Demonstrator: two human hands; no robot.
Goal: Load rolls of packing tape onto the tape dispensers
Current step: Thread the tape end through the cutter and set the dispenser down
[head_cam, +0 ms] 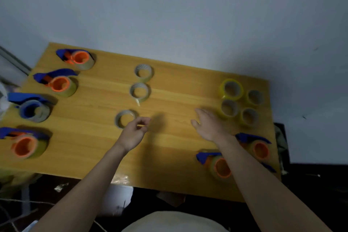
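I am looking down at a yellow wooden desk (169, 147). Down the left side of the frame four blue tape dispensers (58, 81) are lying in a line, each with a roll on it. Three have orange middles and one (31, 107) has a blue middle. Two more dispensers (218, 165) are sitting at the lower right, partly hiding behind my right arm. Three loose tape rolls (140, 91) are lying flat in a row down the middle of the frame, pale and see-through. Four more rolls (231, 89) are huddling at the right; the biggest one is looking bright yellow. My left hand (134, 133) is hovering just beside the nearest middle roll (125, 118), its grip curling in with finger and thumb almost together, holding nothing. My right hand (209, 124) is hovering with fingers spread apart, near the right rolls.
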